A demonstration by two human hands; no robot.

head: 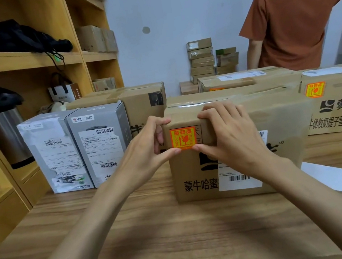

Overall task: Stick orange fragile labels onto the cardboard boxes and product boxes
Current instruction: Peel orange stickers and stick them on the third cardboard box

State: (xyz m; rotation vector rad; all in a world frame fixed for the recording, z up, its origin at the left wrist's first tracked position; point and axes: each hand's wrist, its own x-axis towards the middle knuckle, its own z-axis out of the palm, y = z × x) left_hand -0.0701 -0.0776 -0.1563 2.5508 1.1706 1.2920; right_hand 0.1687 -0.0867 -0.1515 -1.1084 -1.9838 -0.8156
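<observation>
— So why do the left hand (145, 143) and right hand (230, 135) curl over the box (195, 174) edge?
— Likely bracing it while both thumbs press the label (181, 138) flat on its front.

A wood-grain worktop (159, 232) fills the foreground. Along its left edge stands a pale wooden shelf unit (75, 43) with open compartments. A black bag (14, 40) lies slumped on an upper shelf, its cord hanging over the front lip. One shelf below, near the worktop's far-left corner, stands a steel flask (5, 133) with a black lid. Further back on that level sits a white paper bag (63, 93) with black handles. Beyond the far-right corner a person in a rust-brown T-shirt (295, 13) stands turned away, facing a pale wall (168, 6) that bears a grey spot (146, 29).
</observation>
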